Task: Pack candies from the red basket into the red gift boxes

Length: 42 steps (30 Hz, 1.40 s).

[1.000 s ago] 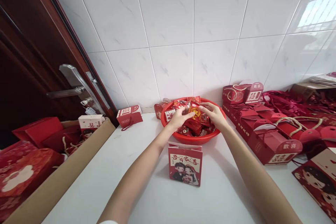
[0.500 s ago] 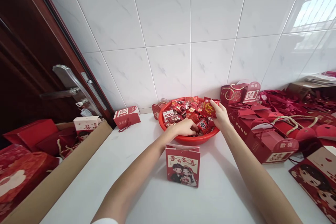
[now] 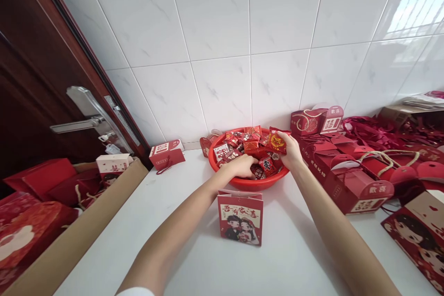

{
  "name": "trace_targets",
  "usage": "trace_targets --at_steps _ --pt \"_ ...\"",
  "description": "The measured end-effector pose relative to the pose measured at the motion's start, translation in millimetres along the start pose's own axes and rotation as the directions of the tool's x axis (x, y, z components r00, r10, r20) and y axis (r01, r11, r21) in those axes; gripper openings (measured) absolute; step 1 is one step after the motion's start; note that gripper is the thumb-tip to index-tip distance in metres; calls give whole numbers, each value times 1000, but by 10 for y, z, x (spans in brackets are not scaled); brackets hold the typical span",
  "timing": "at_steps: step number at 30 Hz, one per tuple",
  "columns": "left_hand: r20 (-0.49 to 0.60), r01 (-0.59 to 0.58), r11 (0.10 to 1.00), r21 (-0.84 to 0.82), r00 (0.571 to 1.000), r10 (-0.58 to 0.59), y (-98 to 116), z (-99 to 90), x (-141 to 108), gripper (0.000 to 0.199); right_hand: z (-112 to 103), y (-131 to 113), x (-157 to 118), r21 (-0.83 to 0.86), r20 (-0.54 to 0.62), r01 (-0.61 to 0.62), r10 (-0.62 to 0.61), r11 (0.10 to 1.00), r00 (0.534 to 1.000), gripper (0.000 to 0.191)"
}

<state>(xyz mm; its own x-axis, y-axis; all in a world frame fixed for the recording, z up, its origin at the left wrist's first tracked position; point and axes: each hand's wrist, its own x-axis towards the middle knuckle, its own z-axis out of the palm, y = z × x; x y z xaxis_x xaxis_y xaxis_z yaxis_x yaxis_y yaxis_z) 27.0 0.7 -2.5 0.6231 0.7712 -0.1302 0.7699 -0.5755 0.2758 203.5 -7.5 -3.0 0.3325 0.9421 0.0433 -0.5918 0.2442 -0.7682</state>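
Observation:
A red plastic basket (image 3: 250,186) full of small wrapped candies (image 3: 251,138) stands against the tiled wall. My left hand (image 3: 244,166) reaches into the candies near the front rim; its fingertips are curled down among them, and what they grip, if anything, is hidden. At the basket's right side my right hand (image 3: 291,150) pinches a red candy packet (image 3: 278,141) with gold print, held tilted above the pile. In front of the basket, a red gift bag (image 3: 240,218) with a cartoon couple on it stands upright with its top edges apart.
Many red gift boxes (image 3: 360,189) crowd the right side, by a heap of dark red ribbon (image 3: 367,132). A small red box (image 3: 167,154) sits at the wall on the left. A cardboard carton (image 3: 86,226) of red boxes lines the left edge, near a door handle (image 3: 76,125).
My left hand has shifted slightly left within the candies, and some candies around it have moved. My right hand keeps the packet in nearly the same place.

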Motion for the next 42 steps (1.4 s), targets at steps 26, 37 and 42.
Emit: trace_targets --at_steps 26,37,42 --pt "-718 -327 802 -500 674 -173 -103 -11 62 38 -20 -45 -62 -29 182 -43 47 999 982 22" --pt "-754 -285 781 -555 569 -328 -131 -8 74 40 -14 -66 -100 -57 251 -73 85 996 964 27" --pt "-767 -215 785 -581 469 -439 -179 -7 66 22 -17 -34 -79 -19 198 -50 53 999 979 25"
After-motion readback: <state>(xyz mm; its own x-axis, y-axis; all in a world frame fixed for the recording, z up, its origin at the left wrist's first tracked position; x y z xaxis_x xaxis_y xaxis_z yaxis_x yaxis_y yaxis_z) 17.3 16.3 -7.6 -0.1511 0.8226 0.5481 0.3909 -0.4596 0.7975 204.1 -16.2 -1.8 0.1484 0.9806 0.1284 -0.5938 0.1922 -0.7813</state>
